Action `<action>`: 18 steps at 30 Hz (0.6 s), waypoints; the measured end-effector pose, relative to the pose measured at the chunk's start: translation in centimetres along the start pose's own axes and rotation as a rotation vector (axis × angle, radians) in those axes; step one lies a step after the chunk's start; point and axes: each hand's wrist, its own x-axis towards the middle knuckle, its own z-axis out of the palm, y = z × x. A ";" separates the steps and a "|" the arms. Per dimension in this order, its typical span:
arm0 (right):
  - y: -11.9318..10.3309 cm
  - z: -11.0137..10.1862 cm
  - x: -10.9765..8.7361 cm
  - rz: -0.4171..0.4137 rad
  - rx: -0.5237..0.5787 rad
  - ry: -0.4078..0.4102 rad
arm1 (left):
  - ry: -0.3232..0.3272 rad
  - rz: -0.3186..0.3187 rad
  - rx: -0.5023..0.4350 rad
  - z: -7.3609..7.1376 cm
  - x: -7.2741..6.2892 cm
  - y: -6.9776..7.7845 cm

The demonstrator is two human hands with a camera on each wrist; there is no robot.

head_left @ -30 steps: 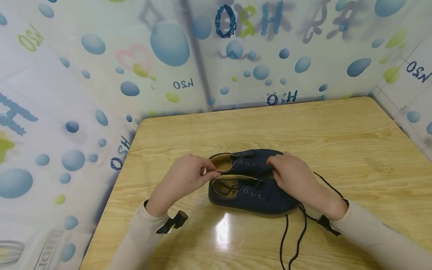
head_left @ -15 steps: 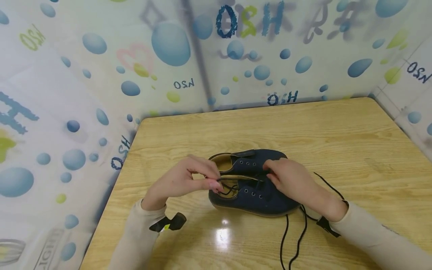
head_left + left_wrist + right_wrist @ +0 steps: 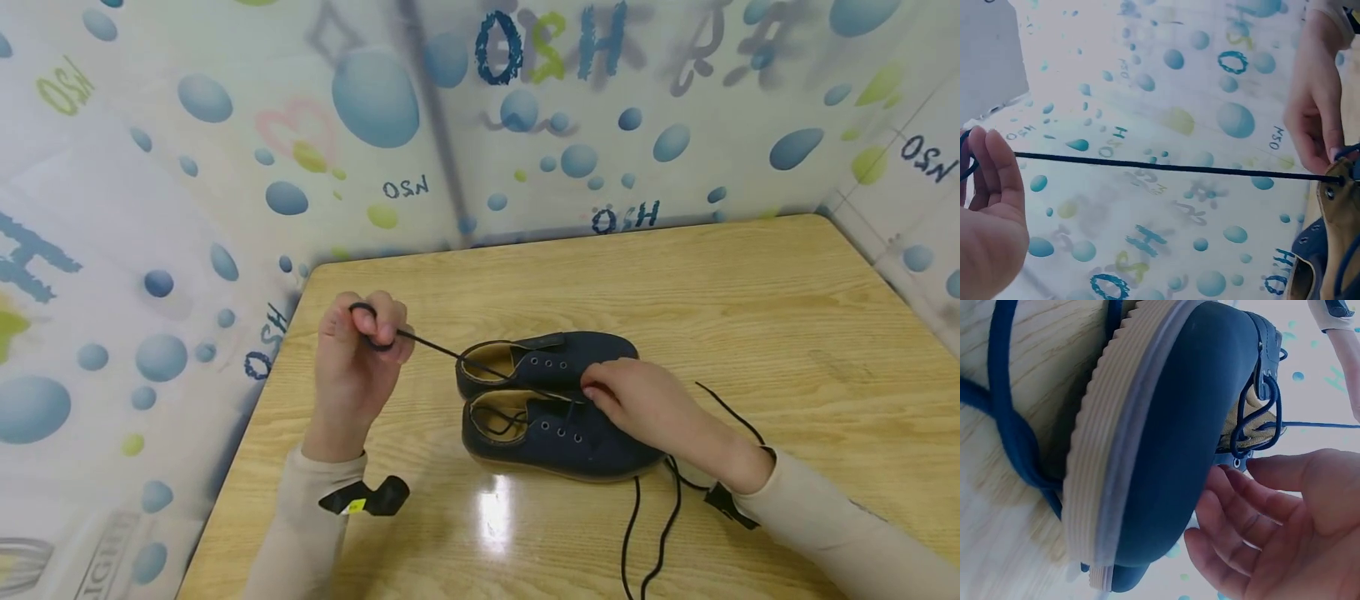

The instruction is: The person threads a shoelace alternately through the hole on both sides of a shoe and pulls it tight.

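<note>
Two navy lace-up shoes lie side by side on the table, toes to the right: the near shoe (image 3: 540, 446) and the far shoe (image 3: 585, 346). A dark shoelace (image 3: 1166, 167) runs taut from an eyelet of the near shoe to my raised left hand (image 3: 356, 375), which grips it with a turn around the fingers. At the lacing of the near shoe, my right hand (image 3: 645, 400) pinches its eyelet flap between thumb and fingers. A lace loop (image 3: 1247, 419) stands above the tongue in the right wrist view. More lace lies inside the near shoe's opening.
Loose dark laces (image 3: 667, 533) trail over the wooden table (image 3: 420, 542) by the near shoe's toe. Another lace end (image 3: 727, 408) lies beyond my right wrist. A patterned wall covering (image 3: 525, 167) rises behind the table and at its left.
From the far shoe's heel, my left hand came to the near shoe's opening, took the shoelace and pulled it up and left until taut. My right hand shifted slightly left.
</note>
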 end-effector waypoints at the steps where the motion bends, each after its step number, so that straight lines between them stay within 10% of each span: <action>1: 0.0 0.0 0.0 -0.001 0.015 -0.012 | 0.013 0.019 -0.007 0.0 0.1 0.1; 18: 0.0 -0.5 0.2 0.068 0.544 -0.109 | 0.182 0.146 0.045 0.4 0.4 0.2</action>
